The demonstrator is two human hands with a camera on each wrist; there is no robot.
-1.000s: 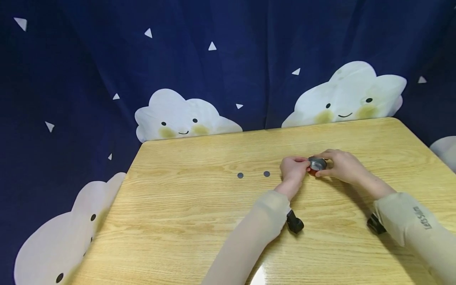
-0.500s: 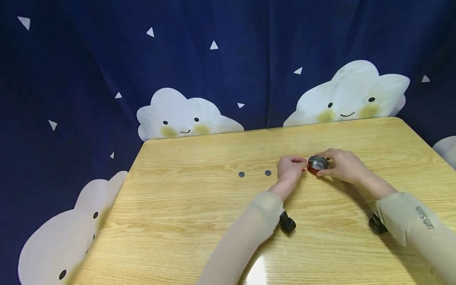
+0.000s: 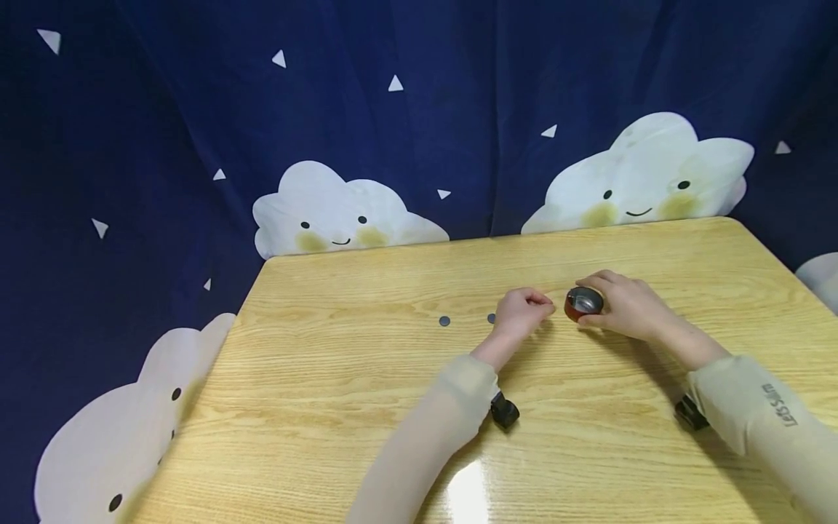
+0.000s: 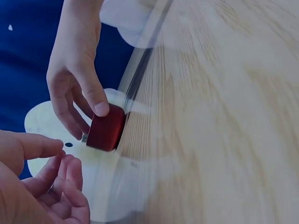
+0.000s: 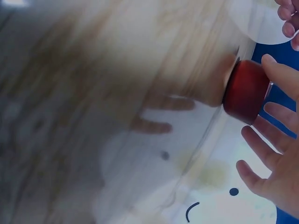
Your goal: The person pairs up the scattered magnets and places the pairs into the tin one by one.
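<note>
In the head view, the right hand point(image 3: 625, 306) pinches a round red container point(image 3: 576, 313) on the tabletop point(image 3: 314, 407), probably to steady it; dark discs point(image 3: 444, 321) lie left of the left hand point(image 3: 521, 311). Left wrist: left thumb and fingertip meet; cannot tell on what. Right wrist: thumb and fingers straddle the container.

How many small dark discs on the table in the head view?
2. The left disc lies in full view; the right disc sits at the edge of the left hand, which seems to cover part of it. More may be hidden.
</note>
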